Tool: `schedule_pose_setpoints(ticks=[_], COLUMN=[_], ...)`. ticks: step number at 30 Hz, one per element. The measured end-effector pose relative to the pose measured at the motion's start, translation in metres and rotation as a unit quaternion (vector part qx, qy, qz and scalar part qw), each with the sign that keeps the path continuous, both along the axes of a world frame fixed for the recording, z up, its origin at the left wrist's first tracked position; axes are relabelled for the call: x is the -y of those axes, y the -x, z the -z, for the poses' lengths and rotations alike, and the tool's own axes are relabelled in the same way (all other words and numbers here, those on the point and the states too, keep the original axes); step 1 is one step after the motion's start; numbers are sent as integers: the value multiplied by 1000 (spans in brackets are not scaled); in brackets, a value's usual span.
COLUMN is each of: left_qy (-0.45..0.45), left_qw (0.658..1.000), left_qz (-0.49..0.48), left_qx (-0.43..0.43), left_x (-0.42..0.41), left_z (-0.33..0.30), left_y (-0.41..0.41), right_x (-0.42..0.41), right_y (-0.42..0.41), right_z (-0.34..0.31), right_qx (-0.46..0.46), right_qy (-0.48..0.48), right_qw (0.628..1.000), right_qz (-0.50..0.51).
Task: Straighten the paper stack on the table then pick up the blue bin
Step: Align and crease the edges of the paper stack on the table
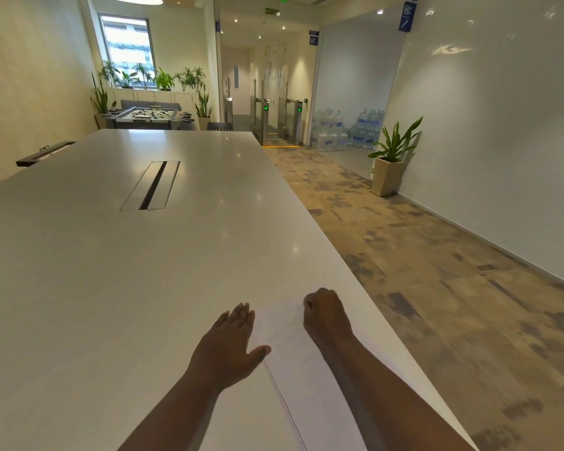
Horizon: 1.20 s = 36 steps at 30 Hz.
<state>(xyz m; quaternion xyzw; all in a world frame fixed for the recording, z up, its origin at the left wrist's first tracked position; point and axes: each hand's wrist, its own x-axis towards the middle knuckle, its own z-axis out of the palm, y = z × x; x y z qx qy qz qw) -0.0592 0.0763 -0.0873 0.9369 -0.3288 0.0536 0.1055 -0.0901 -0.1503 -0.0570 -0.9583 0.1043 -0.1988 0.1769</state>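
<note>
I've got my left hand [233,341] flat and open against the paper stack [293,356] at its nine o'clock edge, my right hand [326,315] fisted on top, apparently squaring it.

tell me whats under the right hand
The right hand, curled loosely, rests on the far end of the white paper stack, which lies on the table. The paper beneath the hand is covered.
</note>
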Motion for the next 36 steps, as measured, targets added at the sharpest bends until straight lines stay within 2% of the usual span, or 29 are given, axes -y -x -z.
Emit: schedule_pose_setpoints(ticks=[2, 5, 7, 10, 16, 18, 21, 29, 34, 36], left_qy=[-3, 5, 13, -3, -7, -4, 1, -7, -12, -17], left_qw=[1000, 1000, 1000, 1000, 1000, 1000, 1000, 1000, 1000, 1000], left_qz=[2, 1, 0, -3, -4, -4, -6, -8, -9, -8], left_qx=[1, -4, -1, 4, -12, -12, -12, -11, -3, -3], left_x=[0, 0, 0, 0, 1, 1, 1, 1, 1, 1], left_z=[0, 1, 3, 4, 0, -1, -2, -2, -2, -1], left_y=[1, 0, -1, -2, -1, 0, 1, 1, 1, 1], right_x=[-6, -34, -42, -21, 26, 11, -19, 42, 20, 33], right_y=[-1, 2, 1, -6, -4, -6, 1, 7, 10, 13], right_z=[-2, 5, 10, 10, -3, -4, 5, -1, 10, 15], right_qx=[7, -18, -21, -41, -23, -29, -46, -15, -36, -34], right_qy=[7, 17, 11, -15, -2, 12, 14, 28, 25, 8], right_qw=[1000, 989, 983, 991, 1000, 999, 992, 999, 996, 997], right_qz=[-3, -143, -185, -127, 15, -13, -118, -5, -84, -70])
